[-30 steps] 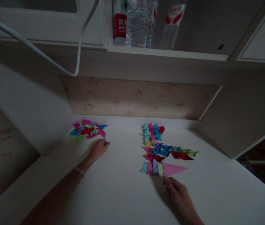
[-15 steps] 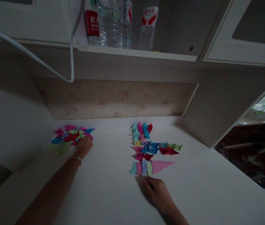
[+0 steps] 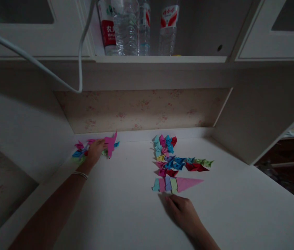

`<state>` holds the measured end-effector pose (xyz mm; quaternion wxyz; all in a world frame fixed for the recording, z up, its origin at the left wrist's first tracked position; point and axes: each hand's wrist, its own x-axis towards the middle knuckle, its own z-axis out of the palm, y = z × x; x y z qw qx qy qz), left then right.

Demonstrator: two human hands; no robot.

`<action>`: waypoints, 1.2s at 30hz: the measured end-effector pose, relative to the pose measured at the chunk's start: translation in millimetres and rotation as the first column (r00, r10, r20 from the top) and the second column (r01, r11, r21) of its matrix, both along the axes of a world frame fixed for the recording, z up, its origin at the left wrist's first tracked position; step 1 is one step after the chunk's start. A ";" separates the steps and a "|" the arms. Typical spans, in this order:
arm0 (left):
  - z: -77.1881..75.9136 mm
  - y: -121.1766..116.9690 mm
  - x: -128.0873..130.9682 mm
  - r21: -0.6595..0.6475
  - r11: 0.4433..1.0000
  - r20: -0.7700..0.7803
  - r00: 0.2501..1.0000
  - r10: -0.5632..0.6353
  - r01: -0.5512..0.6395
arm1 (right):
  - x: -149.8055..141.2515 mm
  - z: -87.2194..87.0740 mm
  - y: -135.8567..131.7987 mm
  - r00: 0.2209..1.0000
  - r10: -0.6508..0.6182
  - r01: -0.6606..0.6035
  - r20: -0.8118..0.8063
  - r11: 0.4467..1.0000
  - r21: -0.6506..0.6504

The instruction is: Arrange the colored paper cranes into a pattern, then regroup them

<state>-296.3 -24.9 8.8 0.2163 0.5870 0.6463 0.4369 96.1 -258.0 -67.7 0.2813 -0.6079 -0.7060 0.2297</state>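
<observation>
Head view: left hand (image 3: 95,152), gripping magenta origami (image 3: 111,143), partly hides a pile (image 3: 78,153); right hand (image 3: 182,212) curls near strips (image 3: 168,184).

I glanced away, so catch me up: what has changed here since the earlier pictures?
The left hand has moved from beside the origami pile onto it, and has taken hold of a magenta origami piece. The right hand has drawn back slightly, toward the person, from the row of flat folded papers. That row, the origami cluster behind it and the bottles stayed put.
</observation>
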 end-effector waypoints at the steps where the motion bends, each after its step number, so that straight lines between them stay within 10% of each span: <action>1: 4.9 -2.7 -3.3 0.028 0.999 0.115 0.993 -0.023 0.020 | -0.2 1.0 -0.5 1.000 0.000 0.000 0.002 1.000 -0.002; 11: -2.6 -45.5 -20.9 -0.118 0.980 0.619 0.784 -0.055 0.162 | -4.6 8.0 -4.2 0.999 -0.002 0.002 0.052 1.000 0.008; 18: -33.0 -86.3 -26.4 -0.282 0.939 0.638 0.770 0.030 0.196 | -5.8 8.4 -5.5 0.997 0.007 -0.009 0.080 1.000 0.023; 36: -40.6 -100.2 27.1 -0.282 0.936 0.473 0.879 -0.056 0.211 | -4.0 6.2 -7.1 0.997 0.012 -0.013 0.075 1.000 0.015</action>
